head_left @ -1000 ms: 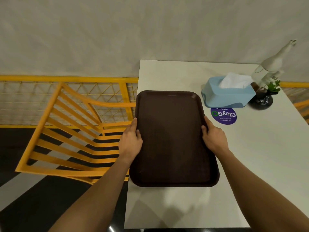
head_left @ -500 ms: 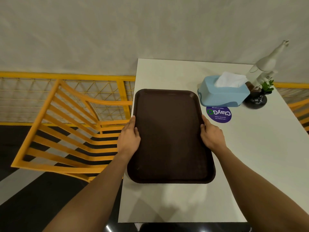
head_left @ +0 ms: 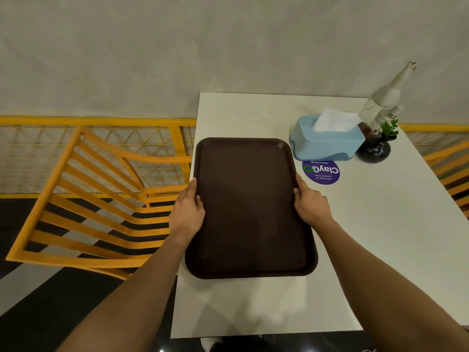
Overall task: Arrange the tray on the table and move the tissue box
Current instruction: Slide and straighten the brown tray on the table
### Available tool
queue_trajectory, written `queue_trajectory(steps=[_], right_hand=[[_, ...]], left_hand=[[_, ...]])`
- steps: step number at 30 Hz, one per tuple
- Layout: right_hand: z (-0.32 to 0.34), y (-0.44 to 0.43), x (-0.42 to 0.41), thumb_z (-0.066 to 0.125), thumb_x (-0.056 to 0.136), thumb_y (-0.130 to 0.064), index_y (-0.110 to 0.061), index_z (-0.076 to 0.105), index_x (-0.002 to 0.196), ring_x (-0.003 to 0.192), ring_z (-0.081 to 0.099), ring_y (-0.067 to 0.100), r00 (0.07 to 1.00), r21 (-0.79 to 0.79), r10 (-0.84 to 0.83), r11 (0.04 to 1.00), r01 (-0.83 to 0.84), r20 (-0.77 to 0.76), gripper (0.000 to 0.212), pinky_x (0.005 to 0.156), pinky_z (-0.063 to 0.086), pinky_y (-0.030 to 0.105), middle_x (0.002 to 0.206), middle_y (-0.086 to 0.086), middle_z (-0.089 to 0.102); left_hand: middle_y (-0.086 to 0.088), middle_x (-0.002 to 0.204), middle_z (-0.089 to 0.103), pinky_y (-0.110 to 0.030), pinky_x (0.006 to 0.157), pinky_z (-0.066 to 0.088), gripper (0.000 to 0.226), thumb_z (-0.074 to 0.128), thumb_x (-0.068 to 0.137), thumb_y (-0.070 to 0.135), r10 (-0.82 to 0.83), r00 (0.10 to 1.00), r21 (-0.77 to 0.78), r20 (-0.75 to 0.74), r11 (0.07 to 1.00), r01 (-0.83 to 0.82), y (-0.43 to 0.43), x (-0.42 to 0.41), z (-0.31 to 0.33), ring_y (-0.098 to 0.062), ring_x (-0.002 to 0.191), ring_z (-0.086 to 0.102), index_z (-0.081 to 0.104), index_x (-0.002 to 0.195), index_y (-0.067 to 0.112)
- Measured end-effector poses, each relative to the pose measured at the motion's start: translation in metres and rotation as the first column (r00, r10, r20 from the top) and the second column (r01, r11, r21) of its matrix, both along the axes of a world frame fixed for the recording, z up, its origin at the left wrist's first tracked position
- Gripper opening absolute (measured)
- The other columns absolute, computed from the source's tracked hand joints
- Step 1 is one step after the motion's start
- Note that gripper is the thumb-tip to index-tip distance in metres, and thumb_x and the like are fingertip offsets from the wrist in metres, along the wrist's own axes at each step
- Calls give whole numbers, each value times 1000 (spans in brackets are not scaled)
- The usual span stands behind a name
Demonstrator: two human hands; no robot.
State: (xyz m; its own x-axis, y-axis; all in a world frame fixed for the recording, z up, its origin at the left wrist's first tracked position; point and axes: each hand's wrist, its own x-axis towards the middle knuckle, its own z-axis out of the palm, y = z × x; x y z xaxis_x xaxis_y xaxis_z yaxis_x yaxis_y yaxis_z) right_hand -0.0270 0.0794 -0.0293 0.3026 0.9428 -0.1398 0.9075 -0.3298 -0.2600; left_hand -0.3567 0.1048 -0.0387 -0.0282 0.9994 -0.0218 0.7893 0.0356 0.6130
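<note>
along the table's left edge, left hand and right hand grip the tray, fingers hidden underneath; tissue box just beyond its far right corner.

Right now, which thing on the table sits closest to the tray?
The blue tissue box, just off the tray's far right corner. The purple sticker lies slightly farther; the dark vase stands behind.

I saw an orange slatted chair at frame left, yellow mesh railing behind it. Upper right: white bottle-like figurine, small plant in dark vase, purple round sticker just below-left.
</note>
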Motion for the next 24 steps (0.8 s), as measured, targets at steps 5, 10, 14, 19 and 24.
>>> queue_trajectory(steps=[5, 10, 14, 19, 24], right_hand=[[3, 0, 2, 29, 108, -40, -27, 17, 160, 109, 65, 34, 999, -31, 11, 999, -12, -31, 54, 101, 49, 55, 131, 14, 64], [11, -8, 14, 40, 105, -48, -23, 32, 155, 126, 57, 33, 989, 55, -20, 998, 28, -143, 57, 101, 48, 52, 145, 10, 55], [19, -18, 32, 49, 102, -46, -19, 42, 149, 109, 62, 25, 985, 181, -41, 981, 72, -169, 54, 93, 55, 46, 129, 9, 62], [35, -15, 75, 57, 100, -41, -19, 44, 147, 118, 55, 24, 979, 322, -48, 940, 110, -196, 53, 92, 52, 39, 138, 8, 57], [54, 8, 125, 61, 98, -41, -18, 38, 151, 132, 44, 29, 966, 422, 29, 902, 86, -258, 62, 102, 41, 38, 147, 11, 45]], left_hand=[[-7, 155, 45, -47, 108, 47, 57, 44, 105, 24, -32, 999, -7, -31, 999, 32, 2, -1, 2, -30, 141, 43, 29, 159, 20], [-14, 152, 45, -50, 114, 38, 58, 56, 98, 23, -19, 992, 99, -121, 995, 31, 5, 0, 11, -34, 139, 40, 40, 153, 14], [-12, 150, 46, -49, 115, 36, 54, 57, 97, 28, -20, 995, 197, -102, 980, 40, 8, 31, 28, -33, 139, 41, 45, 149, 18], [-4, 150, 45, -44, 115, 37, 58, 59, 96, 38, -154, 987, 262, 42, 955, 138, 13, 109, 51, -24, 140, 40, 44, 150, 22], [-7, 150, 46, -41, 115, 35, 71, 64, 92, 49, -181, 981, 270, 65, 950, 157, 26, 195, 63, -25, 140, 41, 41, 152, 19]])
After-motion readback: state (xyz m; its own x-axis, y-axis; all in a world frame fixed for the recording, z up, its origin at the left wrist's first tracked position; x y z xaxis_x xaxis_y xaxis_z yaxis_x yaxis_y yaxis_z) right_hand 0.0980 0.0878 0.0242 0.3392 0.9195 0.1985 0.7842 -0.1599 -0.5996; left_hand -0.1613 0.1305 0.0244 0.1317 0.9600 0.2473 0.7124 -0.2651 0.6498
